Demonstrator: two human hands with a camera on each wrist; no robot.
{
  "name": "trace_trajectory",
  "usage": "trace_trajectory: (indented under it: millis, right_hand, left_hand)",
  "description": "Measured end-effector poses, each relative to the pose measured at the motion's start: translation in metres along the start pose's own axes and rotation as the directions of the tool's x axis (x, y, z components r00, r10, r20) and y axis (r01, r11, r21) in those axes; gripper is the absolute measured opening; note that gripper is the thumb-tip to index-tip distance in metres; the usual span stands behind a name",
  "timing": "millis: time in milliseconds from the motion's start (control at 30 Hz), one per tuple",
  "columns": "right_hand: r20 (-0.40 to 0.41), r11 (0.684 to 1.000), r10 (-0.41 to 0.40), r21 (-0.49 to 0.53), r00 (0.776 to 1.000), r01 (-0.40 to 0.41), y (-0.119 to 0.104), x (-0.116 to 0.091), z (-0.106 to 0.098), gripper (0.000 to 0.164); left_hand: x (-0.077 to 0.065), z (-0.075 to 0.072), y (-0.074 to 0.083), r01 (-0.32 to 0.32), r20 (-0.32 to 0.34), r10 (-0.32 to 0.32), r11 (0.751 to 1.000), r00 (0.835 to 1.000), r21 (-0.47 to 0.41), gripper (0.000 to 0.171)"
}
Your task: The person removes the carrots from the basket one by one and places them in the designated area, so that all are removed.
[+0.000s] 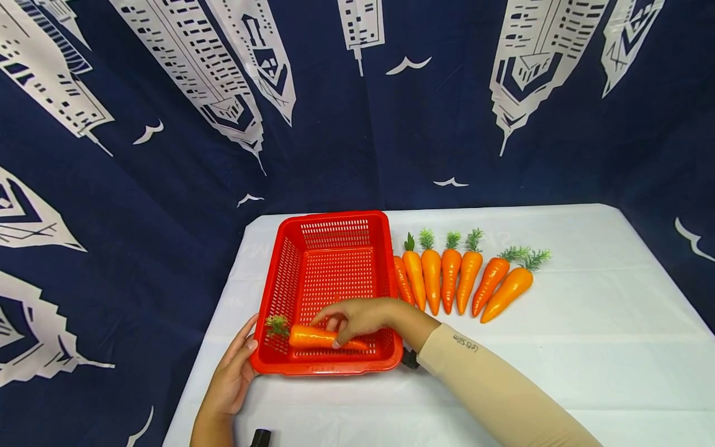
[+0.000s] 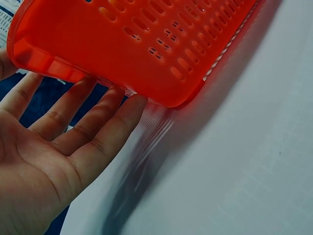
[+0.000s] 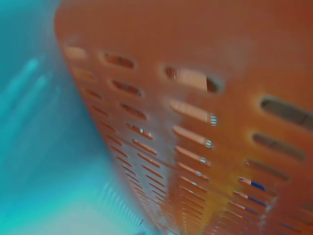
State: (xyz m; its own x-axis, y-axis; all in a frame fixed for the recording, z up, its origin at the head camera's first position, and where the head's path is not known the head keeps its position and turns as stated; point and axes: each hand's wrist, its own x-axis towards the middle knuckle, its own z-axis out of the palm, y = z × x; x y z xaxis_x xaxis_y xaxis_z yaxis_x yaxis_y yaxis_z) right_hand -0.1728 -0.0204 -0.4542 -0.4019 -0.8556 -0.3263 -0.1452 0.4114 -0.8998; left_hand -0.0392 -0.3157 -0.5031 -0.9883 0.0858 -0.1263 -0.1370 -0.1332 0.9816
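Observation:
A red plastic basket point(image 1: 337, 370) with slotted walls sits on the white table. Inside its near end, my right hand point(image 1: 357, 315) holds an orange toy carrot point(image 1: 310, 337) between thumb and fingers. The carrot lies sideways, its green top point(image 1: 276, 326) toward the basket's left wall and its tip pointing right. My left hand point(image 1: 231, 372) touches the basket's near-left corner, fingers extended along the rim; the left wrist view shows those fingers point(image 2: 105, 132) fairly straight against the red edge. The right wrist view is filled mostly by the slotted basket wall point(image 3: 161, 29), and the right hand's grip is hidden there.
Right of the basket, several toy carrots point(image 1: 450, 279) with green tops lie in a row, the leftmost partly hidden by the basket rim. A black object point(image 1: 260, 437) shows at the bottom edge. A dark blue cloth point(image 1: 357, 155) with white building prints hangs behind the table.

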Motion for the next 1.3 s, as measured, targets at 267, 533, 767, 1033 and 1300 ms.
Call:
trace_trajectory:
  millis: [267,533,767,1033,1300]
  right_hand:
    - [-0.088,1.000,-0.020,0.010,0.996,0.021,-0.001,0.001,-0.001,0.058]
    - [-0.208,0.996,-0.076,0.027,0.975,0.084,-0.002,0.000,-0.003,0.058]
    - [-0.301,0.994,-0.095,0.019,0.949,0.106,-0.003,-0.003,-0.004,0.061]
    - [-0.409,0.987,-0.156,-0.044,0.899,0.152,-0.004,-0.005,-0.003,0.061]
    - [-0.508,0.978,-0.208,-0.097,0.836,0.185,-0.003,-0.009,-0.002,0.063]
  left_hand:
    - [0.001,0.000,0.000,-0.015,0.026,0.016,1.000,1.000,-0.010,0.054]
    - [0.000,0.000,0.001,-0.004,-0.002,0.004,1.000,1.000,-0.002,0.054]
    - [0.000,0.000,0.002,0.002,-0.004,-0.002,1.000,1.000,0.004,0.054]
    - [0.000,0.000,0.001,-0.005,-0.002,0.005,1.000,1.000,-0.004,0.054]
    - [0.000,0.000,0.001,-0.008,-0.005,0.008,1.000,1.000,-0.002,0.054]
